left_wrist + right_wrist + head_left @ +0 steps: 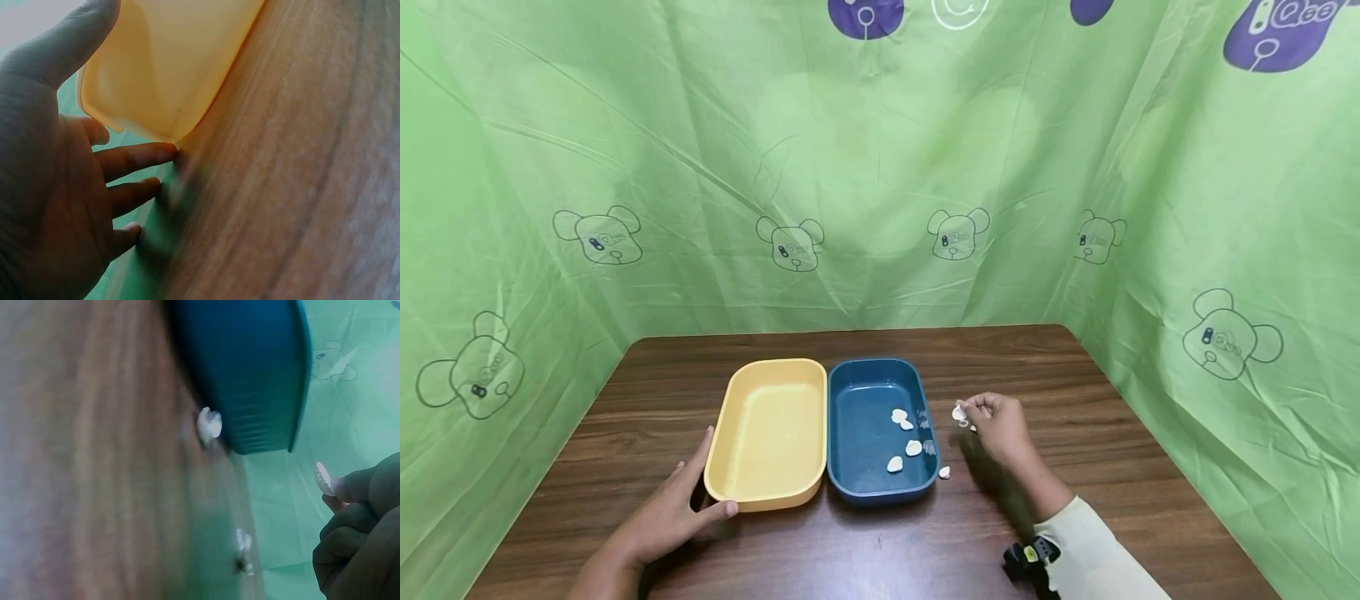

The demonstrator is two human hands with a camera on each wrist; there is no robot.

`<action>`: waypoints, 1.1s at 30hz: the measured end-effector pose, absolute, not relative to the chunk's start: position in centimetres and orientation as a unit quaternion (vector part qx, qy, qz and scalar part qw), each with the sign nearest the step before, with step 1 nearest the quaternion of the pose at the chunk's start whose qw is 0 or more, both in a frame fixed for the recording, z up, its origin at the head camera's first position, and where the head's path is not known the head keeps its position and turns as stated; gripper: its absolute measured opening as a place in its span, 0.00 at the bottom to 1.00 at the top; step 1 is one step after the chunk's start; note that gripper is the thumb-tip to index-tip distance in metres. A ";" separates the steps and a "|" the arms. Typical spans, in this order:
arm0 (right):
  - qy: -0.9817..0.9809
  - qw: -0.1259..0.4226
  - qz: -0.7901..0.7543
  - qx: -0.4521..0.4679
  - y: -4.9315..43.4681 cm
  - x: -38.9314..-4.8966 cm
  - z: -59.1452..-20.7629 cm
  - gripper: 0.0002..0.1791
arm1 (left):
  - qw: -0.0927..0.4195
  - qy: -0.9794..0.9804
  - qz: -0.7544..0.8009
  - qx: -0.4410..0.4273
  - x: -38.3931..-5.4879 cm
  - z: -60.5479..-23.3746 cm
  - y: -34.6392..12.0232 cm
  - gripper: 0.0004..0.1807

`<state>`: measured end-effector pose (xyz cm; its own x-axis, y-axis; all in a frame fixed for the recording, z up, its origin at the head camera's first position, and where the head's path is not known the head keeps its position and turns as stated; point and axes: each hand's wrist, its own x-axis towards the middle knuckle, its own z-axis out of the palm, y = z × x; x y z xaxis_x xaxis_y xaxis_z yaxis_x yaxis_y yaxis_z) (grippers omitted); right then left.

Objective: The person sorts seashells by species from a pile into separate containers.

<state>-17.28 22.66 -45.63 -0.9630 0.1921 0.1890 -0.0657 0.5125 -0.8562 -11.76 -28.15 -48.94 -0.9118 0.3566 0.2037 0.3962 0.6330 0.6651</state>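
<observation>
At the lower left of the head view, your left hand (658, 517) had its fingers spread and mostly straight, touching the near left corner of the yellow tray (767, 442), with the thumb at the near rim. The tray looked stiff and smooth, probably light plastic that could slide if pushed; its rim seemed the surest place to hold.

At the centre, just beside it, sat the blue tray (861, 429), with four white shells (913, 448) lying in its right half.

Right of that, on the wooden counter (880, 546), a loose shell (944, 472) lay just beside the blue tray's near right corner, and another white piece (973, 428) lay under your right hand (1003, 429).

That hand, right of centre, was pinching a shell (323, 480) between thumb and fingertip, above the counter. The shell looked thin, hard and very light, with a ridged edge; it might have chipped under a hard squeeze, so a gentle pinch across its flat faces seemed best.
</observation>
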 end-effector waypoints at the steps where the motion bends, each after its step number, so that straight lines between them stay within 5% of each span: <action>1: -0.858 0.132 0.496 -0.036 22.6 -17.3 -45.4 0.07 | 0.026 -0.903 -0.374 -0.208 -11.7 -48.9 -28.2 0.68; 33: -0.842 0.096 0.530 -0.031 18.5 -17.5 -42.8 0.09 | 0.024 -0.906 -0.369 -0.205 -11.8 -48.9 -28.1 0.68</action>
<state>-17.45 18.46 -42.76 -0.9797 0.1542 0.1279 -0.0487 0.4362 -0.8985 -11.83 -28.12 -48.93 -0.9151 0.3528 0.1951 0.3887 0.6436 0.6593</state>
